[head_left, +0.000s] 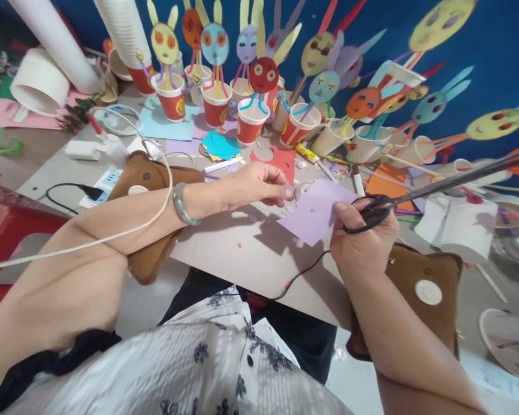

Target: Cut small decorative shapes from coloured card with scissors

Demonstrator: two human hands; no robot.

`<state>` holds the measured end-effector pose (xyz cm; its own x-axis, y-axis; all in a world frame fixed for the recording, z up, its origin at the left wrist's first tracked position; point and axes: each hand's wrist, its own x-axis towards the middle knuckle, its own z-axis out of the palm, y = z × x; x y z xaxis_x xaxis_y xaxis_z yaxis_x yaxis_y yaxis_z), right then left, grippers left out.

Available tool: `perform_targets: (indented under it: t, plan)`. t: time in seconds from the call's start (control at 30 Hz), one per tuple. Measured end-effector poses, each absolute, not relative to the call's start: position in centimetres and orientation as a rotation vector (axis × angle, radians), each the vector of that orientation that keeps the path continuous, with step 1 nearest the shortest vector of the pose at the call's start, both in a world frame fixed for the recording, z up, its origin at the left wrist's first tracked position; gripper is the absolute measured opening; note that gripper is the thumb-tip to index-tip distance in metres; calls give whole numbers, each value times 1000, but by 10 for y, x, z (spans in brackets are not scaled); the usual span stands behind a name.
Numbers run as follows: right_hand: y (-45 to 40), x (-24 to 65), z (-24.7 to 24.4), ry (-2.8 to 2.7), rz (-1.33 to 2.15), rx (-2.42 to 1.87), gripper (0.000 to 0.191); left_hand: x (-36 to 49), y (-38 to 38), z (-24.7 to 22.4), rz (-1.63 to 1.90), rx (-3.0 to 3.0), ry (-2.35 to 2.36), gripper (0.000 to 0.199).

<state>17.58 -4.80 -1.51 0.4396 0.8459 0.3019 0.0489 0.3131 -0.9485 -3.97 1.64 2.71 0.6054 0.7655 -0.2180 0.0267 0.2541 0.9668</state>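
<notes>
Black-handled scissors (pixel 374 214) sit in my right hand (pixel 363 245), fingers closed round the handles and the blades pointing up to the right. The thumb of that hand also pins a sheet of light purple paper (pixel 313 210) that hangs out over the table. To its left, my left hand (pixel 259 185) is closed in a pinch on a small purple paper piece (pixel 289 191), mostly covered by the fingertips. The piece appears close to the sheet's left edge. Little scraps lie beneath on the tabletop (pixel 242 253).
Paper cups (pixel 253 118) with colourful rabbit-faced paper figures line the back. A yellow-handled tool (pixel 307 153), blue paper pieces (pixel 220 144) and orange paper (pixel 389 183) lie in front. Brown cushions (pixel 151 259) rest at both sides; a white cable (pixel 112 235) crosses my left arm.
</notes>
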Motion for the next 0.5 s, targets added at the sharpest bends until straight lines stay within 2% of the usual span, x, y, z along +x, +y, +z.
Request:
perform_targets:
  t: [0.2, 0.5]
  plan:
    - [-47, 176, -12, -870, 678, -1110, 33, -39, 10, 19, 425, 1271, 649, 18]
    - [-53, 166, -8, -827, 691, -1110, 36, -41, 8, 20, 455, 1421, 709, 14]
